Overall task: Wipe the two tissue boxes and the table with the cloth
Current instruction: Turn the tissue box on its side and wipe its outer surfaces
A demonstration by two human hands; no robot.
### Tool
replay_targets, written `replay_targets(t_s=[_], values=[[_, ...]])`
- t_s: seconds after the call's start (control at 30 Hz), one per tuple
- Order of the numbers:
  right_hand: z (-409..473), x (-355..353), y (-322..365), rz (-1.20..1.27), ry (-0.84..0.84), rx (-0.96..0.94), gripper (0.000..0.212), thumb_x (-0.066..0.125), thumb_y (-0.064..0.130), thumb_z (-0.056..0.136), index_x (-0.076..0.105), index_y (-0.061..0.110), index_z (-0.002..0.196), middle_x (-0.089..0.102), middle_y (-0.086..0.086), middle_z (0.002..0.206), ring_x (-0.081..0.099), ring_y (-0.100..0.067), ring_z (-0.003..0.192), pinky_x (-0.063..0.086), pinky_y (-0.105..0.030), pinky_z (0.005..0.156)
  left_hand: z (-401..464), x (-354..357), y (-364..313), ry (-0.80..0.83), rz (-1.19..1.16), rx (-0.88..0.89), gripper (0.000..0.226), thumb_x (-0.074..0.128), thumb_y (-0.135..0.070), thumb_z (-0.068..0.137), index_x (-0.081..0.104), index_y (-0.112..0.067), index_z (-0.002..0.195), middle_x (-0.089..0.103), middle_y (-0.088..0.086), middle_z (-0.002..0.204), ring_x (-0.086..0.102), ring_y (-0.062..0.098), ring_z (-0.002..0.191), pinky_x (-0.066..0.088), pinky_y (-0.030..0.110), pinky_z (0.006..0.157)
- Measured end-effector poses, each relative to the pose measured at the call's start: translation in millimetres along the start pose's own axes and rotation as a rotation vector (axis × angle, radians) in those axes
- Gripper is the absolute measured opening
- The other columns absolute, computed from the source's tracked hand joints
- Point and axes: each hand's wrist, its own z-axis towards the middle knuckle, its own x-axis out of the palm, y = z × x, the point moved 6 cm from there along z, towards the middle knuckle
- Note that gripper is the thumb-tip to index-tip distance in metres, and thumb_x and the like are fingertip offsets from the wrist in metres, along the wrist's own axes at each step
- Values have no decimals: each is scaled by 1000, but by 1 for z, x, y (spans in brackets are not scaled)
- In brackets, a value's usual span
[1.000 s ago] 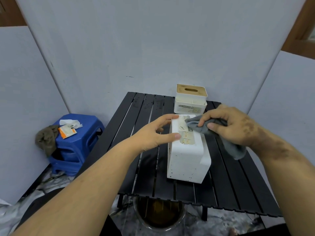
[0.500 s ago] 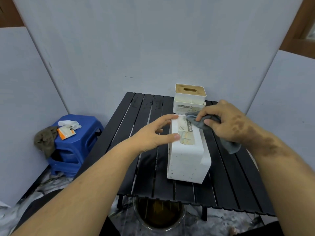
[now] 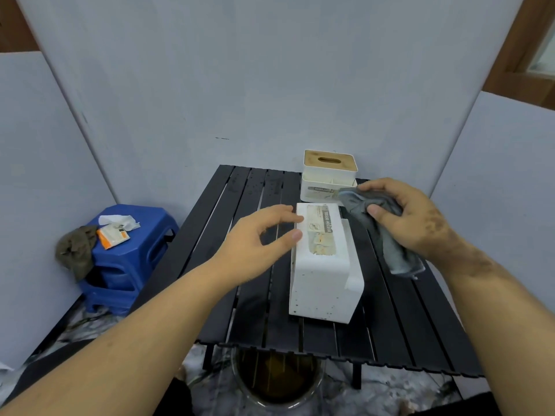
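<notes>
A white tissue box (image 3: 324, 277) with a worn label on top lies on the black slatted table (image 3: 255, 310), its front face speckled with dirt. My left hand (image 3: 258, 235) touches its left upper edge with thumb and fingertips, fingers relaxed. My right hand (image 3: 405, 217) grips a grey cloth (image 3: 378, 232) just off the box's far right corner; the cloth hangs down to the table. A second white tissue box with a wooden lid (image 3: 329, 175) stands at the table's far edge.
A blue stool (image 3: 132, 259) at the left carries a tissue pack, a crumpled tissue and a brownish rag. A bucket of dark liquid (image 3: 276, 382) stands under the table's front edge. Grey panels wall in the table on three sides.
My right hand with the cloth has slid from the top of the near box away to its far right corner. My left hand has loosened, only fingertips on the box now.
</notes>
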Motion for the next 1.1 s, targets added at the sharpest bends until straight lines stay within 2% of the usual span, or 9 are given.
replay_targets(t_s=[0.07,0.17,0.23,0.3,0.47,0.63,0.83,0.9,1.1], values=[[-1,4,9,-10,20,-24,42,66,8,90,59,34,121,68,8,117,64,-10,110,49,-36,103,-11,-3,-9,-51,42,111,21,77,-39,90,75,-40,111,62,-25,133,53,-9,129,40,10,107],[-5,25,27,-92,129,-93,39,69,12,87,60,36,117,63,14,114,59,-2,108,47,-26,97,-22,5,-12,-55,188,244,38,77,-57,81,77,-32,110,66,-19,128,60,2,124,50,44,107],[-7,39,35,-173,196,-121,37,69,14,87,63,39,113,56,9,114,51,-2,107,39,-17,93,-23,7,-11,-87,184,281,41,79,-58,79,77,-29,108,67,-18,125,62,4,121,52,52,100],[-5,48,39,-224,238,-110,35,68,16,88,62,42,111,49,3,114,49,-8,106,35,-13,90,-24,8,-11,-113,110,308,37,82,-52,78,77,-24,103,68,-15,121,65,6,116,53,50,98],[6,64,55,-316,299,-112,32,62,17,93,60,41,114,40,3,107,50,-16,99,42,-27,92,-25,8,-16,-102,11,328,35,85,-41,77,79,-13,98,71,-4,113,67,5,109,50,18,96],[26,76,56,-486,252,-123,23,56,28,97,60,46,111,41,2,102,52,-17,86,47,-32,79,-21,7,-18,-101,4,346,36,85,-39,77,77,-8,94,70,-2,109,67,5,109,51,19,95],[44,54,24,-511,101,-43,25,55,22,97,66,38,114,44,1,100,49,-17,82,36,-26,74,-17,12,-17,-99,18,355,33,85,-39,77,75,-11,93,68,-1,103,69,14,109,58,41,88],[45,43,15,-530,60,-25,24,56,21,96,67,35,113,41,3,96,47,-15,80,41,-28,78,-15,12,-16,-88,7,343,34,85,-39,76,74,-12,93,68,-2,104,69,16,110,58,43,87],[31,29,2,-364,113,2,25,60,16,94,66,35,108,60,-4,107,53,-20,101,33,-22,88,-13,12,-12,-74,13,332,36,85,-43,75,74,-13,93,67,-5,104,69,17,110,58,44,87]])
